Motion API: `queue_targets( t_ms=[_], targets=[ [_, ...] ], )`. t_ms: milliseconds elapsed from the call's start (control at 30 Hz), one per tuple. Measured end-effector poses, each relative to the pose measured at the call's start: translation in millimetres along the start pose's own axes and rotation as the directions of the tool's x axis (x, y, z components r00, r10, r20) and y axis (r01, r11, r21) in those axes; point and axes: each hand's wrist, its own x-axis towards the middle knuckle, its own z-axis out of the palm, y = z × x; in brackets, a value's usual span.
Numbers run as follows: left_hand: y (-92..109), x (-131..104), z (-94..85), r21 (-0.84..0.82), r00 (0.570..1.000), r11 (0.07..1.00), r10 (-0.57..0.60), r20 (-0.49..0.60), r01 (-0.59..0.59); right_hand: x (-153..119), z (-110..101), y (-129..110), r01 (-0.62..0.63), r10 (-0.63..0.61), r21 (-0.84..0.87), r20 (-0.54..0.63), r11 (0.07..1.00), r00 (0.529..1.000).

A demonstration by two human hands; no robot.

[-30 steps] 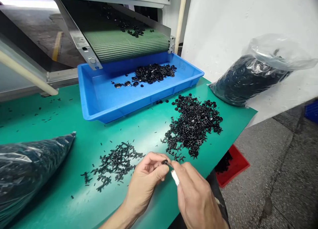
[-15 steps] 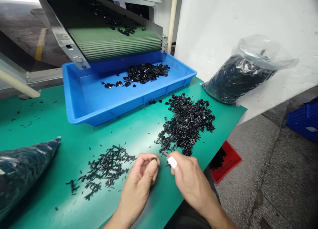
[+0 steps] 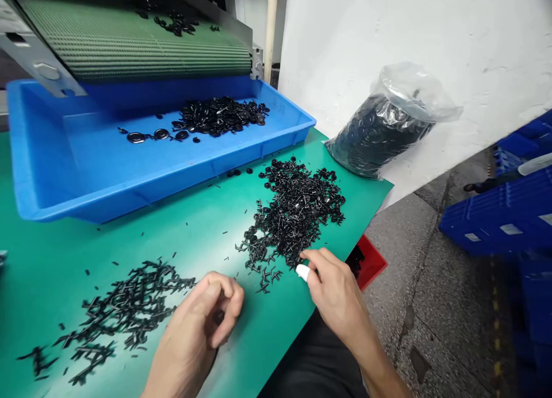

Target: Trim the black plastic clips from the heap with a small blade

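Observation:
My left hand (image 3: 202,323) is above the green table at the lower middle, its fingers curled in. A small dark round part (image 3: 218,316) shows in the hollow of that hand, mostly hidden by the fingers. My right hand (image 3: 334,289) reaches to the near edge of a heap of small black plastic parts (image 3: 297,208), discs mixed with cross-shaped pieces. White wrapping (image 3: 303,272) covers its thumb tip. Its thumb and forefinger are bent toward each other at the heap; what lies between them is unclear. Left of my left hand lies a looser pile of black branched sprues (image 3: 125,306).
A blue tray (image 3: 172,185) with black parts stands under the green conveyor belt (image 3: 142,53). A clear bag of black parts (image 3: 379,127) leans on the white wall. A red bin (image 3: 373,264) sits below the table's right edge, with blue crates (image 3: 504,214) farther right.
The view has turned right. My hands have moved apart; the left has curled further round its part, and the right has come to the heap's edge.

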Motion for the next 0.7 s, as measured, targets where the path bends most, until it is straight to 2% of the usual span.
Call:
queue_targets(
  t_ms=[133, 267, 400, 533, 700],
  targets=[
    [4, -1, 1.0, -0.026, 1.0, 1.0, -0.013, -0.028, 0.013, 6, 7, -12, 0.083, -0.083, 0.037, 0.011, 0.996, 0.996],
    [5, 0, 0.3, -0.065, 0.999, 0.998, -0.022, 0.035, 0.024, 8, 8, -22, 0.138, -0.14, 0.092, 0.013, 0.986, 0.99],
    [3, -1, 1.9, 0.055, 0.991, 0.998, -0.011, 0.135, 0.004, 4, 3, -33, 0.227, -0.232, 0.182, 0.006, 0.957, 0.973],
    [4, -2, 5.2, 0.133, 0.988, 0.991, 0.009, 0.153, -0.03, -1, 0, -45, 0.311, -0.336, 0.282, 0.041, 0.907, 0.941],
    [4, 0, 0.6, 0.202, 0.97, 0.978, 0.001, 0.244, -0.052, -4, 1, -51, 0.307, -0.348, 0.335, 0.067, 0.891, 0.935]
  ],
)
